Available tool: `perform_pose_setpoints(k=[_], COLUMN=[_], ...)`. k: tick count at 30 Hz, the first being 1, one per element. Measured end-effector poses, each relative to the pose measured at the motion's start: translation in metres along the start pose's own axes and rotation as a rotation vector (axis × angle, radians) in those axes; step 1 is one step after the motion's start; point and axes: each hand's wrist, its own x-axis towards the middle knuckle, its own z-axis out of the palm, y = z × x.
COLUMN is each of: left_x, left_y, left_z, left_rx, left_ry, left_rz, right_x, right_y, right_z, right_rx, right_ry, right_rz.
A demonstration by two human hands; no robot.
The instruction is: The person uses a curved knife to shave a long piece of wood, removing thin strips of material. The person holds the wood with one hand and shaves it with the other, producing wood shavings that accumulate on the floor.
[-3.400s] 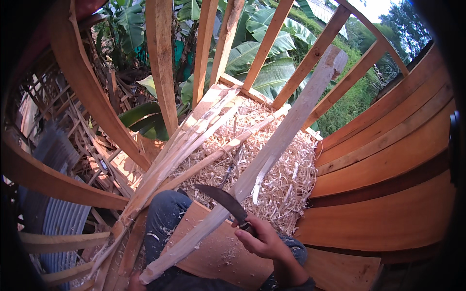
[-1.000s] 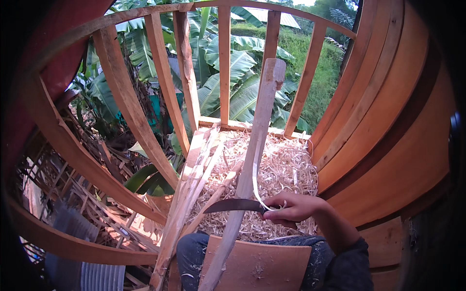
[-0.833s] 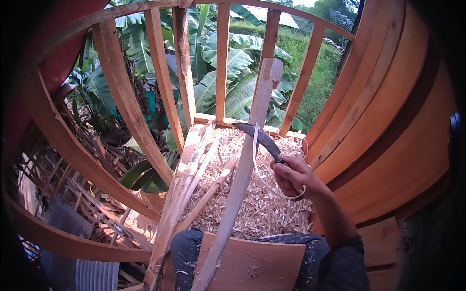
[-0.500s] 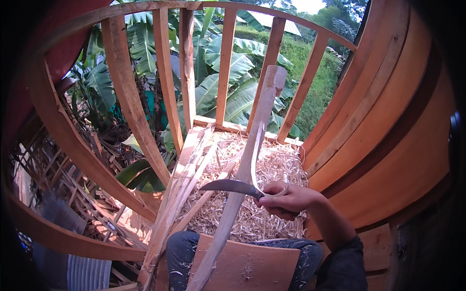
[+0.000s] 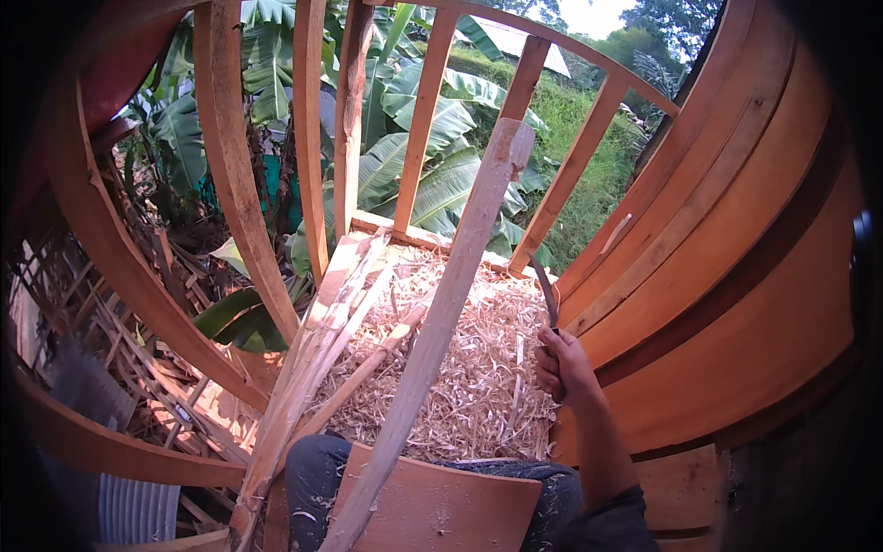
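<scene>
My right hand (image 5: 563, 362) is wrapped round the handle of a curved, sickle-like knife (image 5: 546, 293), its dark blade pointing up and away beside the orange wooden wall. A long, pale wooden pole (image 5: 441, 317) slants from the lower edge up toward the slatted railing, its squared end at the top. The pole's lower part rests on a reddish-brown board (image 5: 441, 506) lying across my lap. The knife stands apart from the pole, to its right. A thin pale strip, seemingly a wood shaving (image 5: 615, 235), shows against the right wall. My left hand is out of view.
Wood shavings (image 5: 478, 368) cover the floor ahead. Rough slats and a stick (image 5: 368, 363) lean along the left. A curved wooden railing (image 5: 418, 124) bounds the far and left sides, with banana plants behind; the plank wall (image 5: 717, 304) closes the right.
My right hand with the knife has swung right and away from the pole. The long curled shaving that hung between pole and hand has come off. The view has shifted slightly.
</scene>
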Motion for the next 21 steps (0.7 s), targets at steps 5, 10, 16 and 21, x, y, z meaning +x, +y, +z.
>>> perform_pose_setpoints(k=[5,10,16,21], left_x=[-0.048,-0.108,-0.143,-0.167], left_y=[-0.020,-0.027,0.058,0.080], left_z=[0.012,-0.005,-0.064,-0.088], left_rx=[-0.015,-0.029,0.158,0.197], left_ry=[0.027,-0.003,-0.182,-0.108], left_rz=[0.037,0.089,-0.015,0.084], right_x=[-0.036,-0.082,-0.127,-0.137], right_y=[0.081,0.117,0.122,0.133], right_z=[-0.013,-0.008,-0.026,-0.041], right_rx=[-0.239,-0.064,-0.024,0.119], right_ry=[0.081,0.172,0.184,0.259], right_rz=[-0.129,-0.146,-0.191,-0.129])
